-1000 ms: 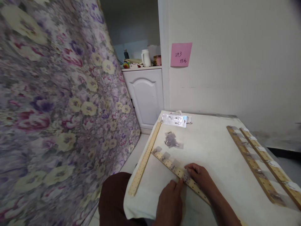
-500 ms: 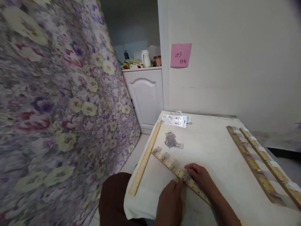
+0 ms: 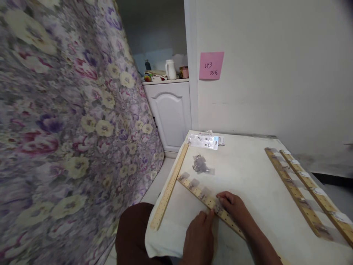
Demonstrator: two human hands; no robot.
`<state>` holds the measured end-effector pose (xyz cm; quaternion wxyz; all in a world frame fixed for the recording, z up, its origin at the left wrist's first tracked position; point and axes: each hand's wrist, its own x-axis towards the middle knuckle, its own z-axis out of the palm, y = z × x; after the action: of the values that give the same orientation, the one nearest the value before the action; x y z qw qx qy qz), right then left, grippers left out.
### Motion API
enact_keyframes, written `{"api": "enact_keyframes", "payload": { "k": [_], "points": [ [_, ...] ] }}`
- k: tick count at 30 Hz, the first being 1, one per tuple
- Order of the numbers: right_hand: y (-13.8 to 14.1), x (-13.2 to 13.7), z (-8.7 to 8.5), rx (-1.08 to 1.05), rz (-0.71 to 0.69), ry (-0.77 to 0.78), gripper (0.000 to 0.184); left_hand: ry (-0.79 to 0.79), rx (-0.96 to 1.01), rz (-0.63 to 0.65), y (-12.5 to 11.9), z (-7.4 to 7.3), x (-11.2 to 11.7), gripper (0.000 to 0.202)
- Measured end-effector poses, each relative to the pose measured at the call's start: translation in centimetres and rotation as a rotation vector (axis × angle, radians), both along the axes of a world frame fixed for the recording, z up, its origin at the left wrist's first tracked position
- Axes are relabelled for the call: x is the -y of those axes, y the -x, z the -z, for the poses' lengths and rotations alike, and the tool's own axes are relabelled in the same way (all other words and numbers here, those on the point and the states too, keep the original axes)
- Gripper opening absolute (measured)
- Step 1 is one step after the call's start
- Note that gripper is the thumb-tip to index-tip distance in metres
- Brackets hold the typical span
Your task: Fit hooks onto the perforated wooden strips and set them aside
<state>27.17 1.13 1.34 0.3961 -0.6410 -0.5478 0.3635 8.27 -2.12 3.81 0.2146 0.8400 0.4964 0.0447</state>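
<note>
1 camera, worn on the person's head, looks forward and down, close above the fingers (image 3: 224, 198), which sit low in frame. Beyond them the table (image 3: 248, 176) runs to the wall (image 3: 275, 92); left of them hangs a flowered cloth (image 3: 68, 129).

- Worktop (image 3: 256, 173): covered with a white cloth that hangs over the near left corner. Its far edge is against the wall.
- Small clear bag (image 3: 200, 164): holds metal pieces and lies flat on the cloth. It is the reference point for the items below.
- Flat clear packet (image 3: 205, 140): beyond the small clear bag, at the far edge.
- Long wooden strip (image 3: 171, 187): left of the small clear bag, running along the left edge. Its far end is just beside the flat clear packet.
- Perforated wooden strip (image 3: 197, 191): nearer than the small clear bag and lying diagonally. Small metal clips sit along it, and its far end is close to the long wooden strip.
- Inner right strip (image 3: 292, 191) and outer right strip (image 3: 317, 191): well to the right of the small clear bag, side by side. Both carry small fittings.
</note>
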Motion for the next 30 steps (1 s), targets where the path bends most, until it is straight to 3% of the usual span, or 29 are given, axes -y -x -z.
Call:
{"api": "enact_keyframes", "payload": {
  "k": [30],
  "points": [
    [-0.18,-0.1,0.4,-0.042,-0.018,0.009,0.024,-0.001,-0.018,-0.003,-0.13,-0.07,0.1,0.061]
  ]
}}
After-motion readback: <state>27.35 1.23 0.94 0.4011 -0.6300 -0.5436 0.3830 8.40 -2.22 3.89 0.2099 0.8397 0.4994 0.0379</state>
